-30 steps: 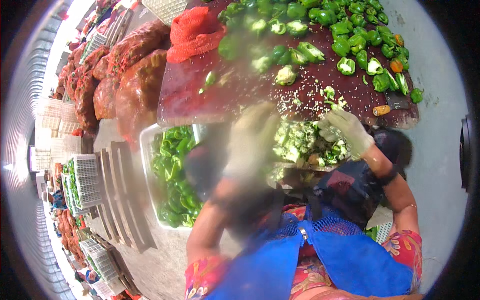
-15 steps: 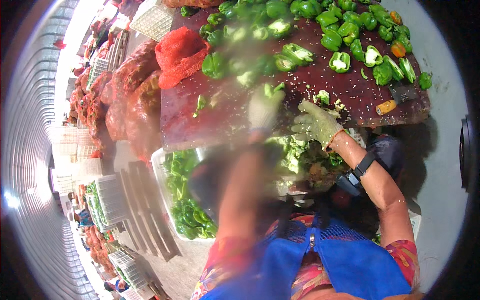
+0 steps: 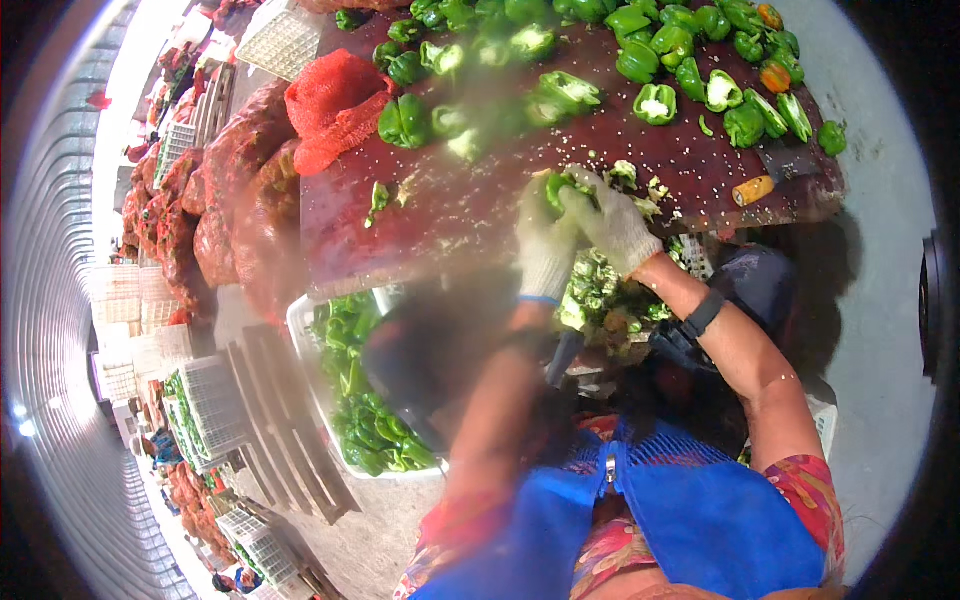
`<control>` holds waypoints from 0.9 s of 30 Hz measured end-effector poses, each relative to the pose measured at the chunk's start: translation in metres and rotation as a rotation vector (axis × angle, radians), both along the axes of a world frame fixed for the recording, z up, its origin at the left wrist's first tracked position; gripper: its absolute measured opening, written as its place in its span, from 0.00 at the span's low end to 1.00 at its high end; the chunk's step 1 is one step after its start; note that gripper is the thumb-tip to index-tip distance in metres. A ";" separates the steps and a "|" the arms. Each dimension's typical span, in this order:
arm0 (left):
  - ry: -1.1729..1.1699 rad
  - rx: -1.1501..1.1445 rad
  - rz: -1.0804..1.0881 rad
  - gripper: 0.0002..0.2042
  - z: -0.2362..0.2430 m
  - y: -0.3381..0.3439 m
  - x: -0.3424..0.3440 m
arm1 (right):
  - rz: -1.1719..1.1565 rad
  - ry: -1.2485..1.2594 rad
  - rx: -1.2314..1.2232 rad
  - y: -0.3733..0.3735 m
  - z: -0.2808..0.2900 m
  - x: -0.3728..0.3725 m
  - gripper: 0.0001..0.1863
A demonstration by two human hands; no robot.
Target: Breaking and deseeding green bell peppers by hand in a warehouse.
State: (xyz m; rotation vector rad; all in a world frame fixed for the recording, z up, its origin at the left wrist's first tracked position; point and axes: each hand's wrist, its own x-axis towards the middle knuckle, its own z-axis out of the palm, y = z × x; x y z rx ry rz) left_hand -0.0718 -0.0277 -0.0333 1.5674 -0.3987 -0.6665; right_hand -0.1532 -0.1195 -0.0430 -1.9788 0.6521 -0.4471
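Close to the near edge of the dark red board [image 3: 420,225], my gloved left hand [image 3: 545,240] is closed around a piece of green bell pepper [image 3: 556,190]. My gloved right hand [image 3: 615,225] meets it there, its bent fingers gripping the same piece; the fingertips are partly hidden. Just beyond the right hand lie pale pepper cores [image 3: 622,175] and scattered seeds. A halved pepper [image 3: 568,92] rests farther off, blurred by a smear in the view. Below the hands, a heap of pepper cores and scraps [image 3: 600,295] shows under the board's edge.
Whole and cut peppers [image 3: 660,45] crowd the board's far side. A wooden-handled cleaver [image 3: 754,190] lies at the right, a red mesh bag [image 3: 335,105] at the left. A white tub [image 3: 302,325] of green pepper pieces stands lower left, beside a wooden pallet [image 3: 275,410].
My left hand has come up beside the right with the pepper piece. The right hand, spread before, now has its fingers on that piece. The whole view has shifted slightly.
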 end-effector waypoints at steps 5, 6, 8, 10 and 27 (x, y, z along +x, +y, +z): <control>-0.018 -0.073 0.015 0.27 -0.031 0.006 0.001 | -0.052 -0.017 0.206 0.007 0.011 0.007 0.27; -0.009 -0.103 0.036 0.27 -0.037 0.006 -0.001 | -0.098 -0.023 0.300 0.007 0.011 0.006 0.26; -0.398 0.111 -0.047 0.24 -0.020 0.001 -0.007 | -0.011 -0.142 -0.095 -0.014 -0.039 -0.003 0.26; -0.387 0.161 0.021 0.22 -0.008 0.003 -0.006 | 0.044 -0.054 -0.437 -0.015 -0.041 -0.001 0.25; -0.772 0.239 -0.057 0.13 -0.082 -0.006 0.050 | 0.054 0.055 -0.077 -0.018 -0.015 0.013 0.18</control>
